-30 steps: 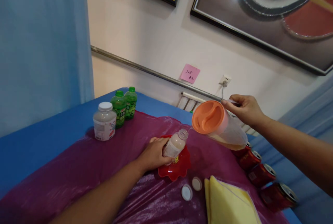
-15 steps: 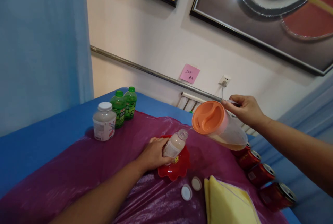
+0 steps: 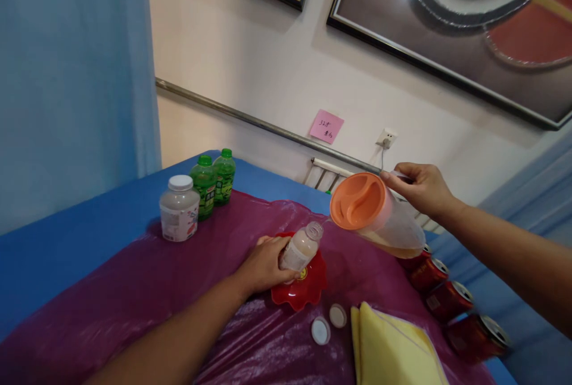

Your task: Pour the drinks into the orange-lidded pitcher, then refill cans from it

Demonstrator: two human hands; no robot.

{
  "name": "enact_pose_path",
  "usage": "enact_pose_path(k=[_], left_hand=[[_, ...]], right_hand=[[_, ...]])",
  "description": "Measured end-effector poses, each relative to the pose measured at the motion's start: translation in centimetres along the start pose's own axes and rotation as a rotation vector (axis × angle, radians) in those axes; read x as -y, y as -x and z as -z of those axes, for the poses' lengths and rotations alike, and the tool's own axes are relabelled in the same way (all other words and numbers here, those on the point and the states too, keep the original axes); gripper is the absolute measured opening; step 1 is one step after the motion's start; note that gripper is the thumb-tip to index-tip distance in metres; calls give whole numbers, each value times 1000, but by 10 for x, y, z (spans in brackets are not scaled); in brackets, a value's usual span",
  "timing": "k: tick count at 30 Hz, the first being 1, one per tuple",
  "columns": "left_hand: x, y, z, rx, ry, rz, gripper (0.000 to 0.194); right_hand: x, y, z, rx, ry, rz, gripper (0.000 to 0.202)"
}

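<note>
Pale wall (image 3: 232, 45) is rising behind a blue tabletop (image 3: 67, 236), and a shiny purple plastic sheet (image 3: 170, 289) is covering much of that surface. Near the middle, the left hand (image 3: 268, 263) is wrapping around a small clear bottle with a white label (image 3: 300, 251), keeping its uncapped mouth upward over a red scalloped plastic dish (image 3: 297, 300). From the right, the right hand (image 3: 424, 189) is gripping the handle of a translucent plastic jug with an orange lid (image 3: 357, 201), tipping its spout left toward the bottle's mouth. Whether liquid is crossing that gap is hard to tell. Judging by the contents, uncapping is looking finished and filling well along, while some brownish liquid is remaining in the jug. Two round white caps (image 3: 320, 331) are lying on the near side, just left of a folded yellow cloth (image 3: 393, 349); red metal cans (image 3: 478, 337) are lining the right side. Compared with half a second earlier, hands, bottle and jug are keeping practically the same positions.
</note>
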State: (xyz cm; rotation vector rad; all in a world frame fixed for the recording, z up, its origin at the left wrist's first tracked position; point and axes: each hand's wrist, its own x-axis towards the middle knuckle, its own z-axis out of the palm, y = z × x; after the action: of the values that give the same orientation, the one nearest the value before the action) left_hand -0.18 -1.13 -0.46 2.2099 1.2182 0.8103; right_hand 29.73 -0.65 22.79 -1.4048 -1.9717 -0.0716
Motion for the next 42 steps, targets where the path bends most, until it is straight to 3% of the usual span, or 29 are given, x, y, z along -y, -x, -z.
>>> enact_pose_path(k=[42], left_hand=[[-3,1,1,16,-13,7,61]], right_hand=[[2,-1,0,2,10,12,57]])
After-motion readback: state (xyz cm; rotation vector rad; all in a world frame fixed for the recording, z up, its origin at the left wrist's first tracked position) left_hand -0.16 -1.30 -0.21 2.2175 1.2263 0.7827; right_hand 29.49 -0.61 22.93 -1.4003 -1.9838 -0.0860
